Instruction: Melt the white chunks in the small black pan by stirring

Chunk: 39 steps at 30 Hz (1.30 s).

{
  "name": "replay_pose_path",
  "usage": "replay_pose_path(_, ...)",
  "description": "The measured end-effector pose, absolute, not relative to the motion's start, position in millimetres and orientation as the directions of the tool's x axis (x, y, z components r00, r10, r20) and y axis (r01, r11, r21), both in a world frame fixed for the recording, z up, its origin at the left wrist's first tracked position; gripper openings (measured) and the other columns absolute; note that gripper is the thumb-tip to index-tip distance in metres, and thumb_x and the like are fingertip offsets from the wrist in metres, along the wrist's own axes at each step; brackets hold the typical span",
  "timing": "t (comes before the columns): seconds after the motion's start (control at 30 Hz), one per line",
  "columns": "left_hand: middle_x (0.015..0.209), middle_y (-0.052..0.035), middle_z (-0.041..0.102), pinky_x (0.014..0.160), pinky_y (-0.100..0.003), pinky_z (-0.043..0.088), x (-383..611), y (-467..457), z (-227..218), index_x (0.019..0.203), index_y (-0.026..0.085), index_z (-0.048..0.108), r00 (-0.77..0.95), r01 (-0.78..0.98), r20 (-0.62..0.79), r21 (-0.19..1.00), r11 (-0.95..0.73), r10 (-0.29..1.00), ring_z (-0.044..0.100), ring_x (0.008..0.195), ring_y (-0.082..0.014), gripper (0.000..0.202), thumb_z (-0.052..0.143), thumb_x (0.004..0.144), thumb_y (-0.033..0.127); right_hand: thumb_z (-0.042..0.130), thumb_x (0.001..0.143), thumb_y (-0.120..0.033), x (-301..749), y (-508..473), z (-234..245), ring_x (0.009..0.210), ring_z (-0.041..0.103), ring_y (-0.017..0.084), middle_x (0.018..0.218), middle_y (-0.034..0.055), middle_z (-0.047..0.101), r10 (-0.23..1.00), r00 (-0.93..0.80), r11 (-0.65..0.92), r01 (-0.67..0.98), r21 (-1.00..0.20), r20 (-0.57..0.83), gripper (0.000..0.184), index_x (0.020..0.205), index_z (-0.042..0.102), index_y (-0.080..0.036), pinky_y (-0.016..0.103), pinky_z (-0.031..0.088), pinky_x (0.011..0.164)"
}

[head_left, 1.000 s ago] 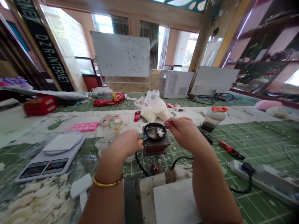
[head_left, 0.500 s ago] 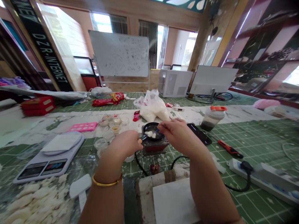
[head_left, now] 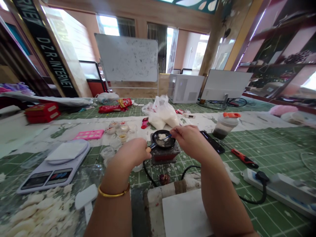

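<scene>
A small black frying pan (head_left: 171, 144) rests on a compact hot plate (head_left: 165, 157) in the middle of the table. My left hand (head_left: 135, 152) is closed round the pan's handle, its orange end showing by the fingers. Inside the pan lies a soft white lump (head_left: 162, 136), with wet white residue in front of it. My right hand (head_left: 189, 141) pinches a thin stick-like stirrer (head_left: 168, 137) with a blue part, from the pan's right side. The stirrer's lower end reaches the white stuff; its tip is too small to make out.
Behind the pan stands a plastic bag of white material (head_left: 161, 117). A kitchen scale (head_left: 58, 164) and white flakes (head_left: 37, 210) lie left. At right are a phone (head_left: 212, 142), a lidded shaker cup (head_left: 225, 126), a screwdriver (head_left: 244, 158) and a power strip (head_left: 278, 191) with cable.
The white lump has shifted toward the pan's far side, leaving residue nearer me. My right hand and stirrer have moved slightly right. My left hand keeps hold of the handle.
</scene>
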State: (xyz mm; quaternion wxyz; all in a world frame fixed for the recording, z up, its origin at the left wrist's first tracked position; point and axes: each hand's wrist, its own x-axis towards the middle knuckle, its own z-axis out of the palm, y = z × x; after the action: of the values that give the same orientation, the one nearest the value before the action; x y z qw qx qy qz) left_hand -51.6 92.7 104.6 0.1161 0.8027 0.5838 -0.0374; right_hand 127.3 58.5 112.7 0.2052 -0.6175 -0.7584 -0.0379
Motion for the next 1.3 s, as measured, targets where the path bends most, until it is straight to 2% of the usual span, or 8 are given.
replay_pose_path(0.2, 0.064, -0.0073, 0.063, 0.046, -0.025, 0.026, -51.2, 92.2, 104.8, 0.07, 0.016, 0.063, 0.321, 0.945, -0.193, 0.132, -0.3, 0.927, 0.052, 0.055, -0.016, 0.028, 0.046, 0.07, 0.037, 0.037, 0.089, -0.029, 126.6, 55.5, 113.9, 0.081, 0.055, 0.017, 0.076, 0.0026, 0.065, 0.894, -0.238, 0.328, 0.925, -0.193, 0.379, 0.027, 0.082, 0.061, -0.02, 0.032, 0.031, 0.084)
replay_pose_path(0.37, 0.066, -0.0072, 0.063, 0.044, -0.025, 0.024, -50.9, 91.0, 106.1, 0.068, 0.016, 0.062, 0.329, 0.943, -0.206, 0.123, -0.309, 0.922, 0.052, 0.055, -0.0158, 0.026, 0.046, 0.069, 0.035, 0.037, 0.089, -0.027, 129.7, 60.0, 114.1, 0.075, 0.055, 0.016, 0.071, 0.0031, 0.064, 0.926, -0.116, 0.2, 0.957, -0.209, 0.358, 0.027, 0.08, 0.06, -0.019, 0.032, 0.032, 0.081)
replay_pose_path(0.57, 0.061, -0.0062, 0.06, 0.045, -0.025, 0.024, -51.6, 93.1, 104.0, 0.066, 0.017, 0.061, 0.326, 0.943, -0.189, 0.135, -0.305, 0.926, 0.052, 0.055, -0.0166, 0.026, 0.045, 0.069, 0.038, 0.036, 0.089, -0.027, 126.7, 58.3, 113.8, 0.082, 0.057, 0.017, 0.077, 0.0045, 0.066, 0.904, -0.2, 0.285, 0.941, -0.182, 0.379, 0.029, 0.083, 0.062, -0.019, 0.033, 0.03, 0.086)
replay_pose_path(0.73, 0.062, -0.0058, 0.06, 0.045, -0.025, 0.025, -51.6, 92.2, 104.7, 0.064, 0.016, 0.06, 0.311, 0.946, -0.196, 0.153, -0.285, 0.93, 0.053, 0.057, -0.0162, 0.024, 0.048, 0.068, 0.036, 0.039, 0.088, -0.025, 128.7, 60.2, 114.0, 0.085, 0.058, 0.018, 0.078, 0.005, 0.067, 0.932, -0.107, 0.184, 0.963, -0.198, 0.346, 0.025, 0.084, 0.063, -0.019, 0.034, 0.029, 0.087)
replay_pose_path(0.93, 0.062, -0.0065, 0.061, 0.045, -0.025, 0.025, -51.8, 93.2, 103.4, 0.065, 0.017, 0.061, 0.321, 0.945, -0.188, 0.134, -0.299, 0.928, 0.052, 0.055, -0.0158, 0.026, 0.046, 0.069, 0.038, 0.036, 0.089, -0.027, 125.3, 56.8, 112.5, 0.082, 0.058, 0.017, 0.077, 0.0027, 0.067, 0.904, -0.238, 0.319, 0.929, -0.19, 0.356, 0.028, 0.086, 0.063, -0.021, 0.034, 0.028, 0.089)
replay_pose_path(1.13, 0.063, -0.0068, 0.061, 0.046, -0.026, 0.026, -51.4, 92.0, 105.3, 0.069, 0.016, 0.063, 0.317, 0.946, -0.213, 0.138, -0.293, 0.924, 0.052, 0.055, -0.016, 0.027, 0.046, 0.069, 0.036, 0.038, 0.088, -0.027, 129.7, 57.8, 114.0, 0.087, 0.058, 0.018, 0.079, 0.0053, 0.067, 0.932, -0.119, 0.19, 0.965, -0.183, 0.343, 0.027, 0.084, 0.063, -0.019, 0.035, 0.028, 0.089)
replay_pose_path(1.3, 0.06, -0.0063, 0.06, 0.045, -0.026, 0.025, -51.3, 93.2, 103.7, 0.067, 0.016, 0.063, 0.325, 0.942, -0.192, 0.145, -0.301, 0.926, 0.052, 0.055, -0.0166, 0.027, 0.046, 0.07, 0.037, 0.036, 0.089, -0.027, 126.9, 56.6, 111.7, 0.082, 0.057, 0.016, 0.079, 0.0019, 0.067, 0.887, -0.262, 0.356, 0.913, -0.201, 0.381, 0.027, 0.087, 0.062, -0.022, 0.033, 0.028, 0.089)
